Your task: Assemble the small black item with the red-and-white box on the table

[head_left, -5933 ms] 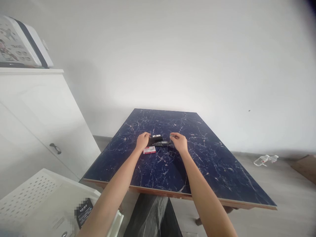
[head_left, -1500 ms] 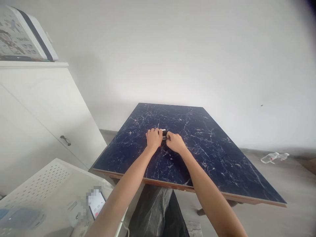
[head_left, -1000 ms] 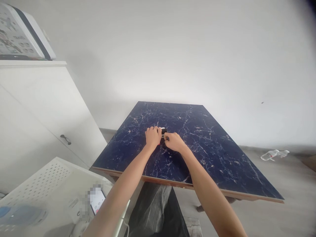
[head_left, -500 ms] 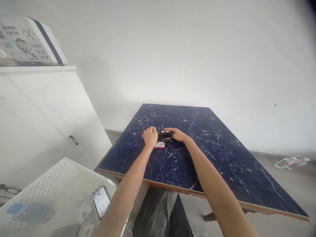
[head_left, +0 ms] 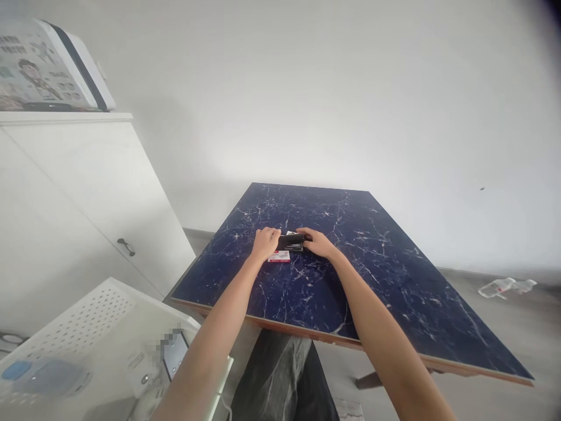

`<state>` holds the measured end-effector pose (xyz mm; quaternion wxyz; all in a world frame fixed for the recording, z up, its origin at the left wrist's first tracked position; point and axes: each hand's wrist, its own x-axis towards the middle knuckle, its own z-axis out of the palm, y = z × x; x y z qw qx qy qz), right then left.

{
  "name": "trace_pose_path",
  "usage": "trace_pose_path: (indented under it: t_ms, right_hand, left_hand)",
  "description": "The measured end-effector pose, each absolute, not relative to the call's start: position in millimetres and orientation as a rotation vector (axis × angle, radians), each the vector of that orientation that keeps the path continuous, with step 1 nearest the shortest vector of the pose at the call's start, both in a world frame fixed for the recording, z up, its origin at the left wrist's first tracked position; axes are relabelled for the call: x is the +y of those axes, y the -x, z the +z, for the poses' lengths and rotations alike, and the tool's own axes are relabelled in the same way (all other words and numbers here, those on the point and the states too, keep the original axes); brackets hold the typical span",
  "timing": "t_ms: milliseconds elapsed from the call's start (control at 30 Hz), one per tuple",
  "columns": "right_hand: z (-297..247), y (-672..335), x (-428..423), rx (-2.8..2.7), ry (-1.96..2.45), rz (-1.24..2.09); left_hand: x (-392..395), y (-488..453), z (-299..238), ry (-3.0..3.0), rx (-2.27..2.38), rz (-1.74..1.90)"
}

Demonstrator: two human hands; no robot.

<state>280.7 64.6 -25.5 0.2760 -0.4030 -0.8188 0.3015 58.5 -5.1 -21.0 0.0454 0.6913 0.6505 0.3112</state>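
Slim black stapler (head_left: 290, 241) on veined marble

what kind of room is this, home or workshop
Most likely a spare room at home, not a workshop. A dark blue marble-look table stands by a bare white wall, a white cupboard is beside it, and an empty plastic bottle lies on the floor.

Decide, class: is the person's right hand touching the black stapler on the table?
Touching. In the head view the right hand lies over the right end of the black stapler, with its fingers on it and no gap visible.
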Motion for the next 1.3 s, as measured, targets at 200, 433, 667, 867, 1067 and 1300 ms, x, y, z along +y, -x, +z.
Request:
trace_pose_path:
  t_ms: [200, 433, 667, 867, 1067, 1300]
  right_hand:
    - [-28, -292, 44, -2.067, 1.241, 0.707]
    - [-16, -290, 22, -2.070, 1.258, 0.793]
    - [-11, -288, 19, -2.098, 1.316, 0.748]
    - [-16, -288, 17, -2.213, 1.246, 0.704]
    - [-15, -285, 17, -2.211, 1.279, 0.686]
    - [-10, -282, 11, -2.258, 1.243, 0.631]
  left_hand:
    - [-22, -52, -15, -2.255, 1.823, 0.820]
    - [-45, -99, -26, -2.266, 1.849, 0.856]
    - [-98, -136, -30, -2.212, 2.052, 1.052]
    - [-127, -161, -36, -2.254, 2.040, 0.976]
    - [-138, -153, -32, -2.231, 1.989, 0.814]
    - [-118, -115, -17, -2.240, 2.168, 0.592]
